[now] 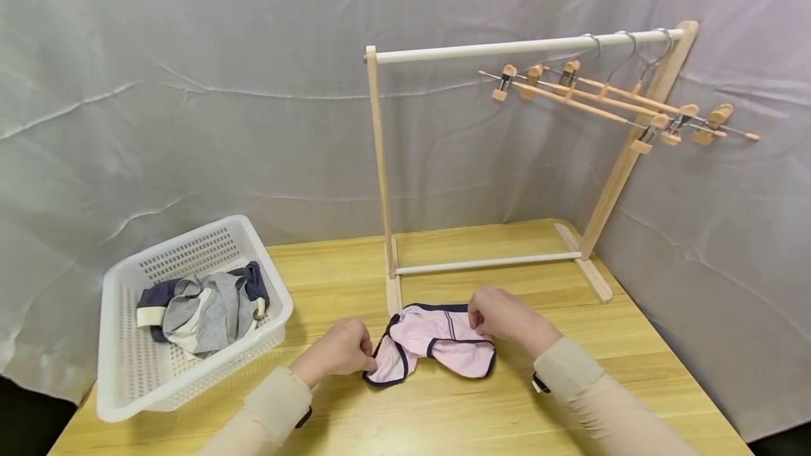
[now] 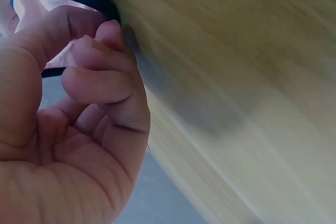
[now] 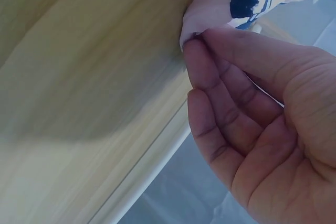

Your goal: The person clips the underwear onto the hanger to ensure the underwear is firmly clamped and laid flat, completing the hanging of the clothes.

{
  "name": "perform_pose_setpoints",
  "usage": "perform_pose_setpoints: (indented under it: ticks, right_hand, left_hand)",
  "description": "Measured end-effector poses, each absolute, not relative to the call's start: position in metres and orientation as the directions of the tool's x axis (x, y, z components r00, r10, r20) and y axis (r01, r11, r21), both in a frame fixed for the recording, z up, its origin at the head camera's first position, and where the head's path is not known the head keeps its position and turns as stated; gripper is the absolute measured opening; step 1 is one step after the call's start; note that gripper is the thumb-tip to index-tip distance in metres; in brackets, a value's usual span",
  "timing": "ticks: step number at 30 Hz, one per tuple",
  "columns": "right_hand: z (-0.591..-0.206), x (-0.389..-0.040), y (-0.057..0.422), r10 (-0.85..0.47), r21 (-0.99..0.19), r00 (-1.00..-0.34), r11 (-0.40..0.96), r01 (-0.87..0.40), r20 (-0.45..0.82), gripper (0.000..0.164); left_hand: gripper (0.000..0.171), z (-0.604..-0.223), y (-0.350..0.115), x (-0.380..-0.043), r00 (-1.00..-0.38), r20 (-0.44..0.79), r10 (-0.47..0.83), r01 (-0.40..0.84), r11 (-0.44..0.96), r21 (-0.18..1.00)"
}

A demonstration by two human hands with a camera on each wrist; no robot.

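Observation:
A small pink garment with navy trim (image 1: 415, 335) lies rumpled on the wooden table, in front of the rack's left foot. My left hand (image 1: 345, 350) pinches its lower left corner between thumb and forefinger. In the left wrist view, the navy edge meets the fingertips of that hand (image 2: 89, 93), and the other fingers curl inward. At the garment's upper right side, near the end of the navy band, my right hand (image 1: 507, 317) pinches the cloth. The right wrist view shows the pink fabric (image 3: 210, 3) between thumb and forefinger of this hand (image 3: 252, 114).
A white plastic basket (image 1: 190, 385) at the left contains grey, navy and cream clothes (image 1: 215, 312). Behind the garment stands a wooden rack (image 1: 380, 160) with a white rail (image 1: 481, 51). Three clip hangers (image 1: 602, 98) hang at its right end. Grey curtain (image 1: 253, 125) encloses the back.

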State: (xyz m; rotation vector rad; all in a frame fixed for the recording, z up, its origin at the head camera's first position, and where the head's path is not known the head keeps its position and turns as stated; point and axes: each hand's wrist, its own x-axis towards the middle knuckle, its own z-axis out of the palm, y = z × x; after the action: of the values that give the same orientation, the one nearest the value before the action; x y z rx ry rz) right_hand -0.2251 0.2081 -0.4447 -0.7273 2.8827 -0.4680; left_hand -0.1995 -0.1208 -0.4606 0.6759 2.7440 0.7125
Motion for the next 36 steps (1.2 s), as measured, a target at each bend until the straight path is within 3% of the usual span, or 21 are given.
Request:
perform_pose_setpoints:
  ticks: [15,25,33,36]
  right_hand:
    - [-0.442,-0.222,0.224,-0.463,-0.332,-0.882,0.849,-0.411,-0.092,0.026]
    - [-0.442,-0.219,0.234,-0.428,-0.344,-0.894,0.866,-0.364,-0.13,0.027]
    - [-0.437,-0.227,0.233,-0.468,-0.34,-0.872,0.851,-0.401,-0.144,0.022]
    - [-0.437,-0.232,0.232,-0.468,-0.307,-0.874,0.857,-0.413,-0.13,0.016]
  left_hand:
    - [0.036,-0.46,-0.142,-0.198,-0.9,-0.099,0.425,0.337,0.821,0.461]
    - [0.05,-0.533,-0.175,-0.232,-0.883,-0.033,0.467,0.419,0.819,0.392]
    - [0.025,-0.457,-0.149,-0.208,-0.887,-0.012,0.461,0.403,0.788,0.466]
    - [0.02,-0.444,-0.139,-0.208,-0.891,-0.006,0.454,0.4,0.793,0.46]
